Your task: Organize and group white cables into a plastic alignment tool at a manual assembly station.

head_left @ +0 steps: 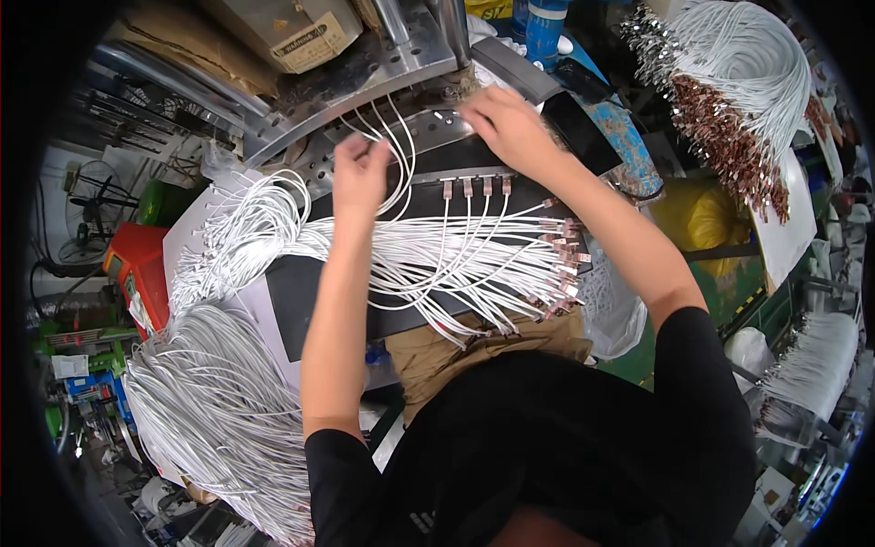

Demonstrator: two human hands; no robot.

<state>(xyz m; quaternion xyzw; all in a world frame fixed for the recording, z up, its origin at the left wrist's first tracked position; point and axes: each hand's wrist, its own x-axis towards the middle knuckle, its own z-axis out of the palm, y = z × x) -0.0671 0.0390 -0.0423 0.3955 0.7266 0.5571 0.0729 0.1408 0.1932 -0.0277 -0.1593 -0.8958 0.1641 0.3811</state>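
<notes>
My left hand (360, 175) is raised at the machine's front, its fingers pinched together beside several white cables (407, 150) that run down from under the curved steel plate. One cable seems to pass into its fingertips, though blur makes this hard to see. To the right, my right hand (510, 129) has its fingers curled at the edge of the machine's metal bed (436, 129); whatever they pinch is hidden. Below both hands, a row of brown connectors (468, 188) with white leads sits along a metal strip. A bundle of white cables (428, 255) with brown-and-silver ends lies across the black mat (301, 310).
The perforated steel plate (365, 96) with its upright posts overhangs the work spot. A large cable bundle (219, 401) lies at lower left, beside a red bin (137, 264). More coiled cables (747, 64) sit at upper right, near a yellow bag (706, 219). Blue bottle (545, 36) stands behind.
</notes>
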